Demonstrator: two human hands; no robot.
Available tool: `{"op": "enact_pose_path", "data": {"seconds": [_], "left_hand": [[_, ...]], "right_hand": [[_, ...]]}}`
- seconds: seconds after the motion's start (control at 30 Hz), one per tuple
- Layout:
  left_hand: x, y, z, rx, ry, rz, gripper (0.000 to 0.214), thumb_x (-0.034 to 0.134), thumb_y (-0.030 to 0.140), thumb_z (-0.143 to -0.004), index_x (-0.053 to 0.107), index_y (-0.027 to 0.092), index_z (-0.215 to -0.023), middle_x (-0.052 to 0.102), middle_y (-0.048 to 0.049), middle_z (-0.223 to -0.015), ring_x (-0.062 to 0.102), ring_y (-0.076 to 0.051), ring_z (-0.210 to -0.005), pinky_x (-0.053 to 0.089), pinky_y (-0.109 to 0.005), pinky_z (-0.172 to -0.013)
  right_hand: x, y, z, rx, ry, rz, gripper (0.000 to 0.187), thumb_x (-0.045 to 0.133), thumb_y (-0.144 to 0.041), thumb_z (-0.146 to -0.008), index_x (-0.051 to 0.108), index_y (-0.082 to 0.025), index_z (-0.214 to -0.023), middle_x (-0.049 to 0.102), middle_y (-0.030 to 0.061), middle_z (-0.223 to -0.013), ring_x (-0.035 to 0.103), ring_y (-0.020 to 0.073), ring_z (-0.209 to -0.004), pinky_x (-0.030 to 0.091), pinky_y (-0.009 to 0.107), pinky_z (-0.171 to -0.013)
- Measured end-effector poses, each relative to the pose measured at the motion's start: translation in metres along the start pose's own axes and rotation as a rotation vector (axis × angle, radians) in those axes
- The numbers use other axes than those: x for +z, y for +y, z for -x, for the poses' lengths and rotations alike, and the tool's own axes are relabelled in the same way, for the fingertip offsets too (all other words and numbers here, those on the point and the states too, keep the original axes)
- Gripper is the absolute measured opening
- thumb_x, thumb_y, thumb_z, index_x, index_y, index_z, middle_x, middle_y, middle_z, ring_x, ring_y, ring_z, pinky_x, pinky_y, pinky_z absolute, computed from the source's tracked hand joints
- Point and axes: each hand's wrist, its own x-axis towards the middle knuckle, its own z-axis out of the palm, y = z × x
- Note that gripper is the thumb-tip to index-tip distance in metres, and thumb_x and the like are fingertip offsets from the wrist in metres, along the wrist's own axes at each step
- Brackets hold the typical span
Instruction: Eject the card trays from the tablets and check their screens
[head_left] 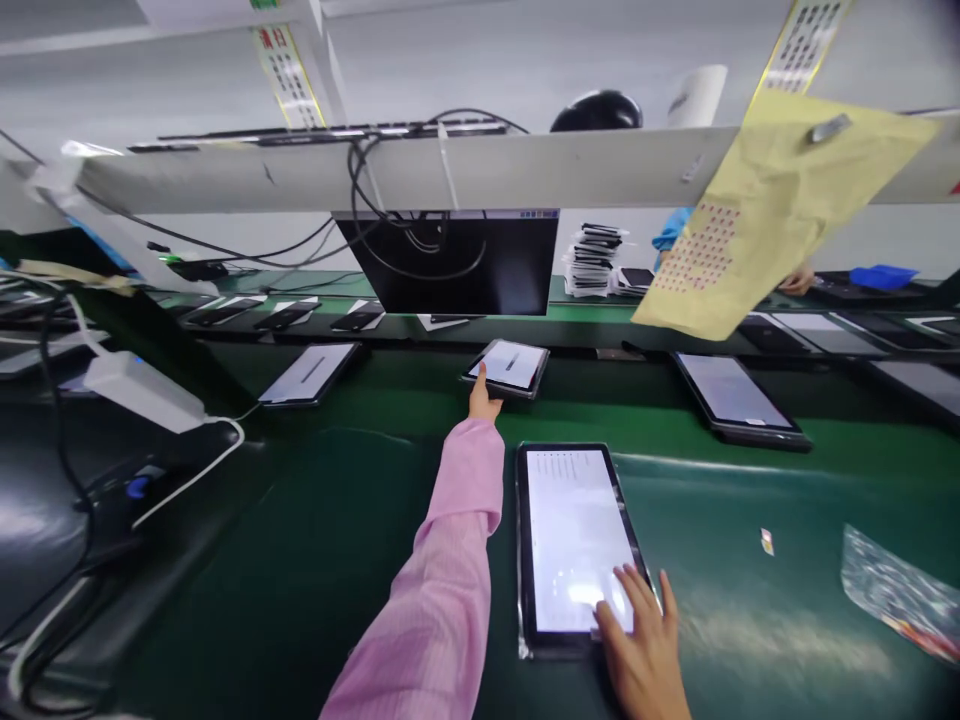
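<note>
My left hand (486,397) reaches far forward in a pink sleeve and grips the near edge of a tablet (510,363), thumb on top and fingers under it. That tablet's screen is lit white with a small dark mark in the middle. Close to me a larger-looking tablet (574,530) lies face up on the green mat, its screen white with rows of small icons near the top. Over its lower right corner rests my right hand (641,635), fingers spread, the fingertips at the screen and its edge.
Other lit tablets lie at the left (311,373) and right (739,395). A small card (766,541) and a clear plastic bag (900,585) lie to the right. Overhead runs a shelf bar (510,170) with hanging cables and a yellow paper (765,220). A white adapter (146,390) is at left.
</note>
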Motion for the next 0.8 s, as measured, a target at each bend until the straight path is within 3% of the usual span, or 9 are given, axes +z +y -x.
{"op": "enact_pose_path", "data": {"seconds": [0.1, 0.2, 0.33, 0.43, 0.53, 0.63, 0.67, 0.73, 0.8], "left_hand": [[0.006, 0.025, -0.003, 0.032, -0.010, -0.017, 0.033, 0.058, 0.033, -0.093, 0.056, 0.015, -0.120, 0.060, -0.0092, -0.119, 0.062, -0.021, -0.100, 0.055, -0.041, -0.084], [-0.004, 0.060, 0.017, 0.085, -0.056, -0.023, 0.027, 0.060, 0.029, -0.092, 0.061, 0.012, -0.113, 0.065, -0.0094, -0.112, 0.065, -0.019, -0.097, 0.056, -0.037, -0.083], [-0.048, 0.099, 0.095, 0.169, -0.131, -0.009, 0.027, 0.063, 0.032, -0.090, 0.068, 0.010, -0.105, 0.071, -0.0113, -0.108, 0.067, -0.020, -0.100, 0.057, -0.029, -0.088], [-0.096, 0.095, 0.173, 0.174, -0.084, -0.050, 0.034, 0.066, 0.039, -0.086, 0.068, 0.015, -0.110, 0.070, -0.0091, -0.114, 0.066, -0.023, -0.107, 0.058, -0.031, -0.091], [-0.141, 0.047, 0.235, 0.062, 0.152, -0.072, 0.036, 0.064, 0.042, -0.086, 0.067, 0.018, -0.113, 0.070, -0.0077, -0.117, 0.065, -0.026, -0.111, 0.057, -0.036, -0.095], [-0.176, -0.030, 0.267, -0.060, 0.269, -0.106, 0.035, 0.061, 0.046, -0.086, 0.070, 0.020, -0.108, 0.072, -0.0083, -0.112, 0.067, -0.027, -0.109, 0.057, -0.037, -0.093], [-0.185, -0.054, 0.273, -0.070, 0.225, -0.162, 0.035, 0.057, 0.048, -0.088, 0.072, 0.020, -0.104, 0.072, -0.0088, -0.110, 0.067, -0.027, -0.108, 0.058, -0.037, -0.091], [-0.202, -0.092, 0.284, 0.015, 0.017, -0.532, 0.045, 0.042, 0.052, -0.094, 0.075, 0.021, -0.093, 0.075, -0.0096, -0.099, 0.070, -0.026, -0.102, 0.061, -0.036, -0.081], [-0.217, -0.105, 0.296, 0.157, -0.258, -1.050, 0.059, 0.030, 0.056, -0.095, 0.075, 0.022, -0.078, 0.074, -0.0092, -0.078, 0.073, -0.027, -0.089, 0.062, -0.036, -0.066]], "right_hand": [[0.044, 0.014, -0.045, 0.151, 0.012, -0.080, 0.027, 0.048, -0.006, -0.083, 0.062, -0.026, -0.094, 0.059, 0.0087, -0.121, 0.054, 0.0273, -0.118, 0.030, 0.065, -0.106], [0.091, 0.023, -0.107, 0.270, 0.009, -0.235, 0.023, 0.046, -0.009, -0.085, 0.063, -0.024, -0.092, 0.059, 0.0114, -0.120, 0.052, 0.0296, -0.118, 0.024, 0.069, -0.105], [0.136, 0.041, -0.195, 0.323, 0.035, -0.370, 0.019, 0.043, -0.019, -0.090, 0.062, -0.018, -0.087, 0.057, 0.0163, -0.121, 0.048, 0.0320, -0.120, 0.017, 0.071, -0.104], [0.142, 0.053, -0.232, 0.406, 0.058, -0.497, 0.023, 0.045, -0.032, -0.093, 0.060, -0.016, -0.091, 0.056, 0.0149, -0.119, 0.048, 0.0286, -0.119, 0.026, 0.063, -0.105], [0.123, 0.056, -0.217, 0.547, 0.119, -0.631, 0.027, 0.050, -0.042, -0.091, 0.057, -0.017, -0.097, 0.055, 0.0135, -0.122, 0.047, 0.0260, -0.121, 0.036, 0.050, -0.104], [0.085, 0.052, -0.156, 0.783, 0.195, -0.748, 0.032, 0.040, -0.050, -0.092, 0.051, -0.021, -0.102, 0.054, 0.0123, -0.122, 0.049, 0.0241, -0.119, 0.038, 0.043, -0.103], [0.070, 0.050, -0.131, 0.870, 0.199, -0.789, 0.034, 0.037, -0.052, -0.093, 0.049, -0.021, -0.103, 0.055, 0.0110, -0.120, 0.052, 0.0231, -0.116, 0.039, 0.043, -0.102], [0.041, 0.046, -0.083, 1.028, 0.170, -0.872, 0.035, 0.039, -0.055, -0.092, 0.046, -0.022, -0.102, 0.059, 0.0082, -0.117, 0.058, 0.0212, -0.110, 0.042, 0.044, -0.100], [0.017, 0.045, -0.048, 1.143, 0.123, -0.949, 0.037, 0.045, -0.059, -0.088, 0.045, -0.023, -0.097, 0.062, 0.0075, -0.117, 0.059, 0.0210, -0.111, 0.043, 0.044, -0.100]]}}
